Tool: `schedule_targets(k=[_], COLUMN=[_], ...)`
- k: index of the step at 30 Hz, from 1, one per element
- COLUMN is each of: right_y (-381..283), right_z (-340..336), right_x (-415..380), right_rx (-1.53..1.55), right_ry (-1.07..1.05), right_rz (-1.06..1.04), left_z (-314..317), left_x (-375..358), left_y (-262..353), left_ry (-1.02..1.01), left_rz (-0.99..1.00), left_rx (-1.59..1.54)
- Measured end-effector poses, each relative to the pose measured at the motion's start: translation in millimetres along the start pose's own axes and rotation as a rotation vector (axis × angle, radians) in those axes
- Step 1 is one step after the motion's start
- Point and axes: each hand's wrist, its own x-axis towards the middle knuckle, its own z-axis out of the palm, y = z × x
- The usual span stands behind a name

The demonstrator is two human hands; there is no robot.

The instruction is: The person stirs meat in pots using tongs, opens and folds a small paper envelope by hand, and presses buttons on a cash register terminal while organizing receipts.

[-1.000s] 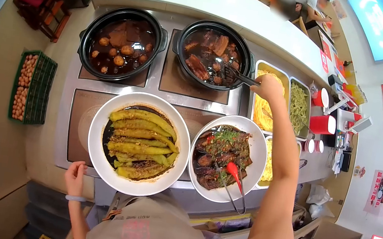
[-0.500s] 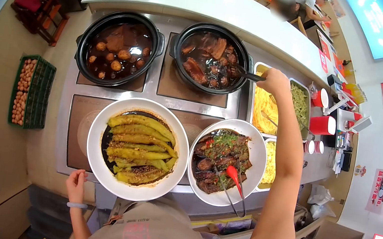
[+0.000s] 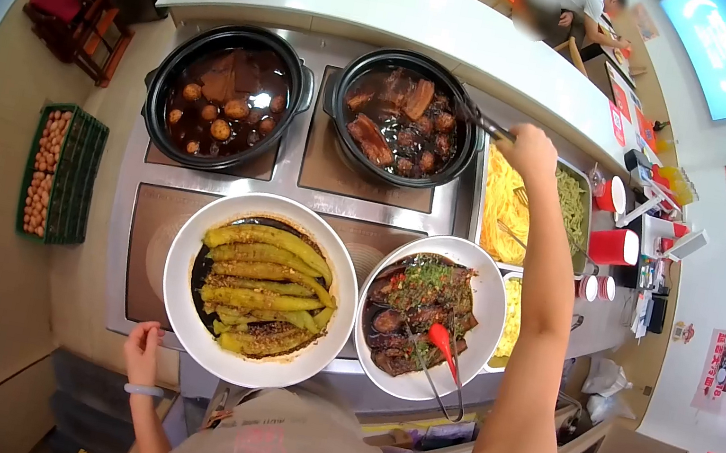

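My right hand (image 3: 532, 152) is closed around the handle of a long dark utensil (image 3: 493, 126), which reaches over the right rim of a black pot (image 3: 336, 138). The utensil's head is too dark and blurred to tell its kind. Pork slabs (image 3: 370, 138) and brown eggs sit in dark broth in that pot. My left hand (image 3: 141, 353), with a pale band at the wrist, is empty by the counter's front edge, fingers loosely bent and apart. Nearest to it is a white bowl (image 3: 174, 315) of green peppers (image 3: 265, 282). To its right, another white bowl (image 3: 490, 310) holds dark-sauced eggplant-like pieces and red-handled tongs (image 3: 444, 344).
A second black pot (image 3: 155, 110) with eggs in broth stands at back left. Metal trays (image 3: 585, 206) with yellow and green shreds lie under my right forearm. A white ledge (image 3: 372, 0) runs behind. A green egg crate (image 3: 81, 179) is at left; a person (image 3: 563, 6) sits beyond.
My right hand has moved slightly right and drawn the utensil toward the pot's right rim, out of the middle of the broth. The pork has shifted a little. My left hand stays put.
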Motion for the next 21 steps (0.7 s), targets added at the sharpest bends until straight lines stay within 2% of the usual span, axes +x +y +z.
schedule_targets(k=[2,6,10,12,13,18,21], right_y=[-8,-14,2,7,14,7,0], right_z=[9,38,7,6,22,66,69], right_x=[13,18,0,7,19,32,23], right_rx=[0.013,-0.057,0.038,0.615,0.772,0.908,1.164], right_ry=[0.102,0.015,-0.101,-0.183,-0.214,-0.379,-0.475], right_rz=[0.006,0.04,0.013,0.193,0.207,0.241,0.278], left_z=[0,3,-1,-6,-8,-10,-7], left_x=[1,-2,-4,-1,-1,-4,-1], left_y=[5,18,9,3,2,10,10], left_ry=[-0.019,-0.002,-0.002,-0.005,-0.003,0.005,0.002], left_rz=[-0.019,0.02,0.016,0.011,0.005,-0.007,-0.004], left_rx=[0.007,0.013,0.006,0.0,0.0,0.003,0.011])
